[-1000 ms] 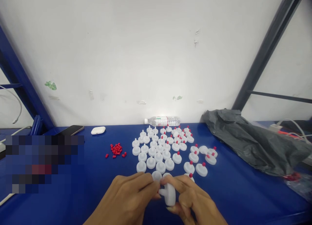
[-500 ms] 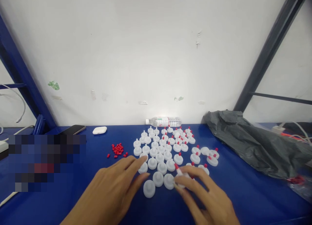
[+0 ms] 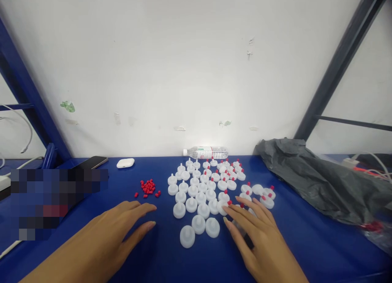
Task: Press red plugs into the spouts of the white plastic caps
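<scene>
Many white plastic nozzle caps (image 3: 192, 191) stand in a loose cluster on the blue table (image 3: 171, 262). Those on the left have bare spouts; many on the right carry small red tips. My left hand (image 3: 122, 230) hovers left of the cluster, thumb and fingers apart, holding nothing. Just in front of its fingers lies a small pile of loose red tips (image 3: 148, 187). My right hand (image 3: 257, 234) is spread over the cluster's right side, its fingertips beside a red-tipped nozzle cap (image 3: 222, 208). It hides some caps beneath it; whether its fingertips touch that cap is unclear.
A clear plastic bottle (image 3: 206, 152) lies against the wall behind the caps. A white earbud case (image 3: 125, 163) and a phone (image 3: 93, 162) are at the back left. A crumpled dark grey plastic bag (image 3: 312, 181) covers the right side.
My left hand has drawn left, away from the bare caps toward the red pile. My right hand has let go of a tilted red-tipped cap, which now stands among the others.
</scene>
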`<state>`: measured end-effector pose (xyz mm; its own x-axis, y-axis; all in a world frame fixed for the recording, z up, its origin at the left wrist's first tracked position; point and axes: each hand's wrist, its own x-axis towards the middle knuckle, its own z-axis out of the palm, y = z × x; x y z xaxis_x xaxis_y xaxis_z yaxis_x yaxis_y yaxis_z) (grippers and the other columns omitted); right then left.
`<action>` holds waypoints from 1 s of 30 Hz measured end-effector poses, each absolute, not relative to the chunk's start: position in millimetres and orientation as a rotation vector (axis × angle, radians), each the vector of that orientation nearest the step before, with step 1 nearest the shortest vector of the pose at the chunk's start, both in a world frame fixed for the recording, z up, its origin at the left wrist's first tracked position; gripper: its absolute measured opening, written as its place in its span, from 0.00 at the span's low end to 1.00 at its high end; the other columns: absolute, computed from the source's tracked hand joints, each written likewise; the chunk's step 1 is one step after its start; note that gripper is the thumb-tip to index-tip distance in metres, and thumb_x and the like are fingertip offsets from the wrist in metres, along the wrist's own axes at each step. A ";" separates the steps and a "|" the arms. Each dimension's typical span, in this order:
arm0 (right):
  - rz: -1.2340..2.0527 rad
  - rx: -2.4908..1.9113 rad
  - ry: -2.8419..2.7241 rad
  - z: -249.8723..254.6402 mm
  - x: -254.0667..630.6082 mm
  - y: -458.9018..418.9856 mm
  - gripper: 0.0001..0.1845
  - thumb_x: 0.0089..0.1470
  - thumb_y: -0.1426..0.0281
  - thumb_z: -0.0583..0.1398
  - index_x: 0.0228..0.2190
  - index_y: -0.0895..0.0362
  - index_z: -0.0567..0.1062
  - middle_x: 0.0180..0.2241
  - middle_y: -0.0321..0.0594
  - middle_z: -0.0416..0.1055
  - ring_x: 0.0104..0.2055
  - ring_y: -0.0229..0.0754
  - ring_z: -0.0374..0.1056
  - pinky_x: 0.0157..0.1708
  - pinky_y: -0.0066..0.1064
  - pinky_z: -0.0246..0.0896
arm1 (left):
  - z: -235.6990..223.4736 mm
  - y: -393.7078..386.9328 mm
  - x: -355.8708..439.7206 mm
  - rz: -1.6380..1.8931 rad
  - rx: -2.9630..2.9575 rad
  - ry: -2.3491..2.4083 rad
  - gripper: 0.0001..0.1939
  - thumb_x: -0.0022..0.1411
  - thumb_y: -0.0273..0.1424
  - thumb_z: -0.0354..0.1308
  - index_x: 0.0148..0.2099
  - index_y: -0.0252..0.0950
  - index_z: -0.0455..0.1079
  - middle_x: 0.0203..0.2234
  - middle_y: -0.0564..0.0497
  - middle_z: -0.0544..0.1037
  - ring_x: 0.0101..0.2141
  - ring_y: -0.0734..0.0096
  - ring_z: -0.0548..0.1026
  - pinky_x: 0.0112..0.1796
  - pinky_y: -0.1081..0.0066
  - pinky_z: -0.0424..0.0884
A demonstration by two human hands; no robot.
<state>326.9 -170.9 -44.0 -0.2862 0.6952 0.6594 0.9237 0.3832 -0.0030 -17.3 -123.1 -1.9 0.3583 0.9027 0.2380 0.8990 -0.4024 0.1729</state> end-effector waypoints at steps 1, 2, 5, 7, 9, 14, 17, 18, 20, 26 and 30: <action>-0.514 -1.393 -2.059 -44.2 327.1 -170.9 0.15 0.67 0.68 0.56 0.52 0.52 0.76 0.49 0.39 0.80 0.57 0.55 0.70 0.57 0.55 0.62 | -4.1 -122.4 -20.6 0.482 2.590 1.722 0.24 0.68 0.54 0.50 0.57 0.53 0.76 0.54 0.54 0.80 0.57 0.48 0.76 0.58 0.49 0.72; -0.512 -1.401 -2.045 -44.1 327.4 -170.8 0.14 0.67 0.68 0.56 0.51 0.52 0.77 0.48 0.39 0.80 0.56 0.55 0.70 0.57 0.54 0.63 | -5.9 -121.8 -23.5 0.498 2.612 1.721 0.24 0.68 0.53 0.50 0.57 0.52 0.76 0.55 0.53 0.80 0.57 0.48 0.76 0.57 0.50 0.73; -0.513 -1.414 -2.010 -43.3 327.8 -170.6 0.14 0.67 0.66 0.56 0.49 0.51 0.77 0.46 0.40 0.80 0.54 0.55 0.72 0.54 0.54 0.64 | -9.4 -120.7 -29.2 0.549 2.682 1.695 0.23 0.68 0.52 0.52 0.58 0.53 0.75 0.54 0.54 0.80 0.56 0.48 0.77 0.55 0.52 0.76; -0.508 -1.419 -2.005 -43.1 327.7 -170.5 0.15 0.67 0.64 0.56 0.52 0.51 0.76 0.48 0.41 0.79 0.54 0.54 0.72 0.54 0.53 0.66 | -11.6 -120.9 -31.0 0.554 2.704 1.684 0.23 0.69 0.52 0.52 0.59 0.53 0.74 0.54 0.54 0.80 0.56 0.47 0.77 0.55 0.51 0.76; -0.508 -1.426 -2.033 -43.8 327.6 -170.5 0.18 0.67 0.62 0.57 0.56 0.50 0.73 0.52 0.41 0.77 0.56 0.54 0.70 0.54 0.53 0.66 | -14.1 -121.6 -31.6 0.526 2.701 1.692 0.23 0.69 0.52 0.50 0.59 0.54 0.74 0.54 0.54 0.80 0.56 0.47 0.77 0.55 0.49 0.75; -0.537 -1.422 -2.116 -48.9 328.6 -170.0 0.22 0.67 0.62 0.57 0.60 0.51 0.70 0.56 0.40 0.75 0.62 0.57 0.64 0.60 0.58 0.59 | -18.2 -123.3 -30.9 0.481 2.699 1.690 0.23 0.70 0.52 0.50 0.61 0.56 0.72 0.56 0.55 0.79 0.58 0.47 0.75 0.57 0.47 0.73; -0.509 -1.441 -2.074 -51.1 329.3 -169.5 0.19 0.68 0.63 0.56 0.57 0.52 0.73 0.55 0.41 0.76 0.62 0.57 0.64 0.60 0.59 0.59 | -16.9 -123.2 -31.1 0.509 2.717 1.682 0.23 0.69 0.51 0.52 0.61 0.54 0.72 0.56 0.55 0.79 0.58 0.48 0.75 0.57 0.50 0.73; -0.493 -1.449 -2.070 -51.4 329.3 -169.4 0.18 0.68 0.63 0.56 0.56 0.52 0.74 0.55 0.41 0.76 0.63 0.57 0.64 0.60 0.60 0.58 | -16.3 -122.7 -31.3 0.515 2.712 1.686 0.23 0.69 0.51 0.52 0.60 0.53 0.73 0.56 0.55 0.79 0.58 0.48 0.75 0.57 0.51 0.74; -0.459 -1.459 -2.083 -51.1 329.0 -169.7 0.17 0.68 0.62 0.57 0.55 0.51 0.74 0.54 0.41 0.76 0.63 0.58 0.63 0.60 0.61 0.57 | -16.1 -121.3 -32.6 0.516 2.691 1.692 0.22 0.70 0.50 0.51 0.60 0.52 0.73 0.56 0.53 0.79 0.56 0.49 0.76 0.55 0.53 0.75; -0.408 -1.465 -2.062 -43.5 328.0 -173.5 0.17 0.67 0.61 0.57 0.55 0.48 0.73 0.60 0.42 0.69 0.66 0.59 0.58 0.61 0.64 0.55 | -22.0 -113.4 -42.8 0.517 2.663 1.648 0.24 0.70 0.49 0.49 0.63 0.51 0.70 0.59 0.51 0.75 0.56 0.51 0.76 0.58 0.51 0.72; -0.396 -1.433 -2.057 -37.6 326.9 -174.9 0.16 0.65 0.63 0.59 0.53 0.49 0.74 0.60 0.42 0.69 0.66 0.60 0.58 0.60 0.65 0.56 | -20.7 -105.2 -49.9 0.466 2.646 1.691 0.24 0.72 0.48 0.47 0.65 0.50 0.68 0.60 0.52 0.74 0.58 0.50 0.73 0.59 0.50 0.69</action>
<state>326.9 -174.9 -37.6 -0.2417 0.7459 0.6207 0.9230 0.3741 -0.0902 -49.9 -105.2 -20.7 0.3897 0.8828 0.2624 0.8925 -0.4323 0.1288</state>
